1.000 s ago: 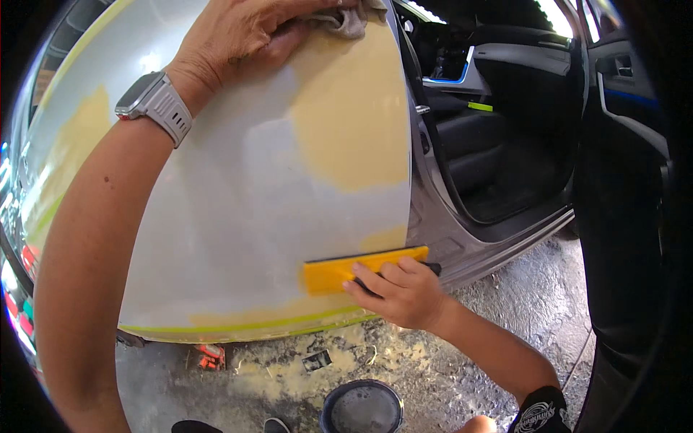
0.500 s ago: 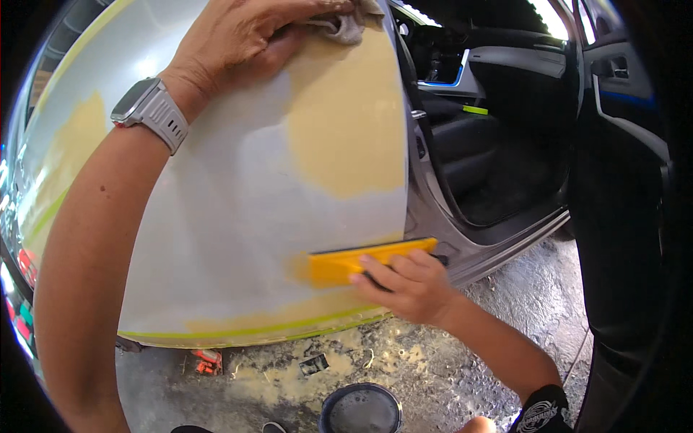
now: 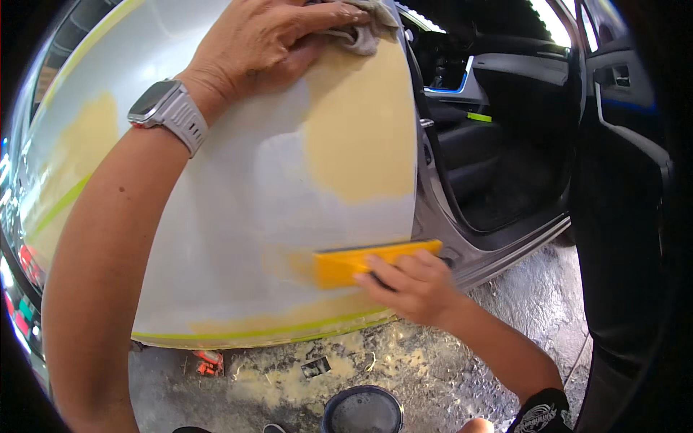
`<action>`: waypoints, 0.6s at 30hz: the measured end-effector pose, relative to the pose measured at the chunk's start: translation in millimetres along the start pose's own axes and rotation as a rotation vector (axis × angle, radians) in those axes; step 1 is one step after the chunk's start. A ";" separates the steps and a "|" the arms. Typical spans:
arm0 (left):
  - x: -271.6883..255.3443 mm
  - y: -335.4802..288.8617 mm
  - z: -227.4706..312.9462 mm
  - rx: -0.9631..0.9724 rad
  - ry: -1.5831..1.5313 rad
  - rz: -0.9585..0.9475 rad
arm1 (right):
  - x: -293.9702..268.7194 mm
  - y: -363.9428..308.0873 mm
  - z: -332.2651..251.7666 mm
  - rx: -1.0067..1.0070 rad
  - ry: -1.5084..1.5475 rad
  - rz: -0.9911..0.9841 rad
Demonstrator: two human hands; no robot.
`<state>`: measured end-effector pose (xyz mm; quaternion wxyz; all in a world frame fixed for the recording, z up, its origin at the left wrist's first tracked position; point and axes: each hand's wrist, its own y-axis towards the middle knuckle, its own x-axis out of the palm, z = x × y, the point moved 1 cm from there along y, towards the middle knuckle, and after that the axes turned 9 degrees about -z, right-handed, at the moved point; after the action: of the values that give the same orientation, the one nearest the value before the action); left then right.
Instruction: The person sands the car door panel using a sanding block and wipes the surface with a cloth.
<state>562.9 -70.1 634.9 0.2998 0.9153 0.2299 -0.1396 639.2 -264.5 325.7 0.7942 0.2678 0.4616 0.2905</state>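
A pale grey car door panel (image 3: 209, 224) with tan filler patches (image 3: 361, 151) fills the middle. My right hand (image 3: 413, 290) grips a long yellow sanding block (image 3: 336, 268) by its back, fingers wrapped over it. The block's dark-edged face lies against the lower right of the panel, beside a smaller tan smear (image 3: 289, 263). At the top, my left hand (image 3: 271, 47) is closed on a crumpled grey cloth (image 3: 364, 40), resting against the panel near the large filler patch. A watch with a light strap (image 3: 170, 115) is on my left wrist.
Right of the panel is the open car interior with a dark seat (image 3: 462, 151), above a metal sill (image 3: 476, 263). Another open door (image 3: 624, 108) stands far right. Green tape (image 3: 253, 333) lines the panel's lower edge. A dark water bucket (image 3: 362, 411) sits on the wet, spattered floor (image 3: 447, 368).
The whole view has shifted slightly, so the panel and left hand appear farther right. The sanding block has slid a little left along the panel. Both hands keep their hold.
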 end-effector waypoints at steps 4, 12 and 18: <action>0.4 27.3 5.0 0.069 0.037 0.067 | -11.9 -64.4 26.5 0.016 -0.078 -0.036; 0.2 7.7 -4.1 0.026 0.038 0.019 | -10.6 35.2 4.5 -0.016 -0.014 0.115; 1.1 15.9 2.4 0.051 0.010 0.067 | -5.0 -75.5 28.2 0.010 -0.099 -0.068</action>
<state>571.6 -82.5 640.3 0.2797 0.9305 0.1970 -0.1306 678.4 -324.4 288.3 0.8243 0.2699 0.4320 0.2472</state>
